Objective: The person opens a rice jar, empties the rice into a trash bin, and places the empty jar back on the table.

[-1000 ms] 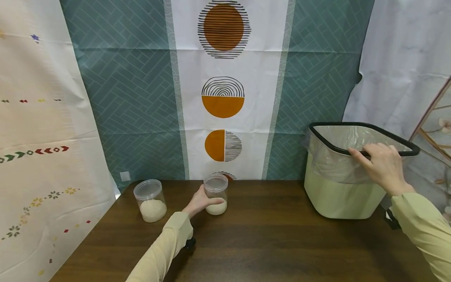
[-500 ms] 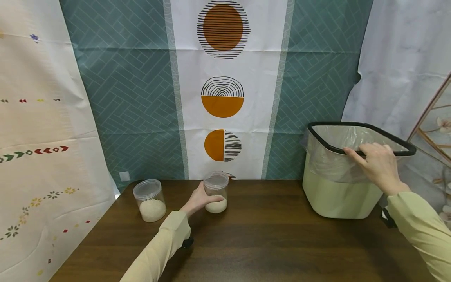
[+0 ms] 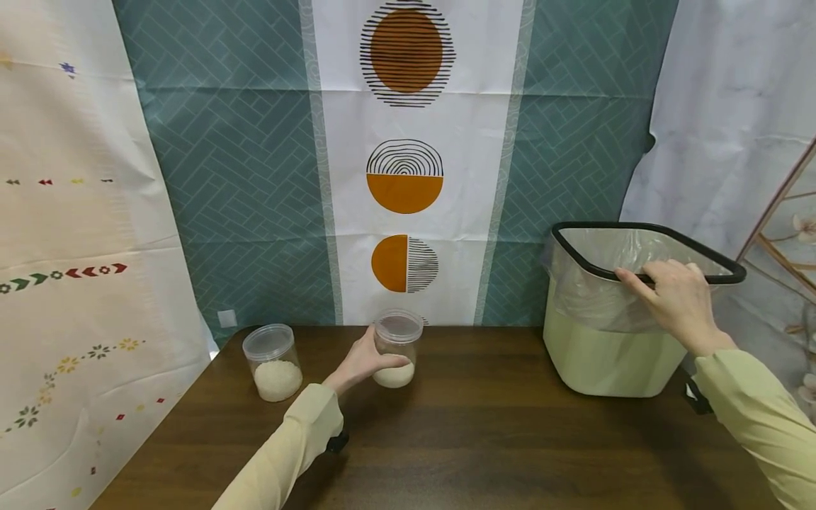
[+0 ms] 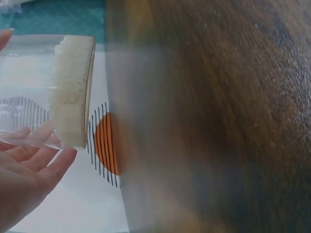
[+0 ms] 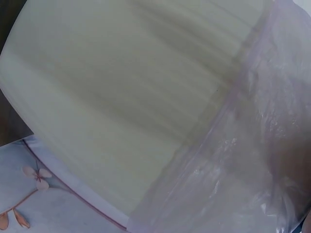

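Note:
My left hand [image 3: 370,360] grips a clear lidded plastic jar [image 3: 398,347], thumb across its front and fingers round the far side. Pale grains fill the jar's lower part, and it leans slightly right in the head view. In the left wrist view the jar [image 4: 73,92] appears sideways, with fingers along its wall. On the right, my right hand [image 3: 678,301] holds the black rim of a pale green bin [image 3: 612,358] lined with a clear plastic bag [image 3: 593,297]. The right wrist view shows mostly the bin's side [image 5: 121,97] and the bag's overhang [image 5: 243,160].
A second clear jar [image 3: 274,365] of pale grains stands at the back left of the brown wooden table [image 3: 459,453]. Behind the table hangs a green and white patterned cloth [image 3: 242,177]. Light curtains [image 3: 76,234] border the left side, with another [image 3: 720,127] at right.
The bin has shifted a little left along with my right hand. The jar in my left hand has moved slightly right and leans more.

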`<state>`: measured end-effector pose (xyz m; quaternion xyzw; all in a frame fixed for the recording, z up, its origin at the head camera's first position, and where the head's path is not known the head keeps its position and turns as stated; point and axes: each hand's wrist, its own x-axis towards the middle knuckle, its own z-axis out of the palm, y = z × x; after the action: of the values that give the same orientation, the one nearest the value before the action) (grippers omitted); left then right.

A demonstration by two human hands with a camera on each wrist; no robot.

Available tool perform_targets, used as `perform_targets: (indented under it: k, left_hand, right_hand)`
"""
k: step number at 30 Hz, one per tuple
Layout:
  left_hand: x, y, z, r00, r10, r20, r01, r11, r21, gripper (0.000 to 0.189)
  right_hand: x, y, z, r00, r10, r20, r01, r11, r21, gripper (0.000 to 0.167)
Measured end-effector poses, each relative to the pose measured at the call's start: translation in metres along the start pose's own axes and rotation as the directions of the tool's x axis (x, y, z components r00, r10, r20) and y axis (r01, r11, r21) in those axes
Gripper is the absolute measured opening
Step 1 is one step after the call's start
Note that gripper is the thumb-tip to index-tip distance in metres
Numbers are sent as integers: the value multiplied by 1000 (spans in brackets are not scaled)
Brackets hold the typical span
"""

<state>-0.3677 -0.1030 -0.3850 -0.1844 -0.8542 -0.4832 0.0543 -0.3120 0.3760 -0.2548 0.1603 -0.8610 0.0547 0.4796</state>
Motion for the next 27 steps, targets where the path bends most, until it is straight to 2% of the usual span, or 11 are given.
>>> perform_targets:
  k: [4, 12, 18, 26, 27]
  left_hand:
    - [-2, 7, -1, 999, 32, 37, -31, 999, -25, 84]
    - [-8, 18, -1, 991, 73, 112, -73, 997, -4, 83]
    - [-10, 24, -1, 979, 141, 147, -142, 990, -4, 80]
    - [-10, 27, 0, 972, 177, 156, -178, 984, -4, 77]
    - [-13, 33, -2, 971, 180, 156, -181, 983, -10, 75]
  right_hand:
    - [1, -2, 0, 1000, 12, 8, -12, 1000, 0, 47]
    - [3, -11, 2, 1000, 7, 6, -7, 1000, 11, 44]
    - [4, -16, 3, 1000, -8, -16, 8, 1000, 25, 45]
    - [8, -24, 6, 999, -32, -14, 33, 999, 39, 45]
    - [8, -25, 7, 999, -34, -14, 34, 999, 41, 45]
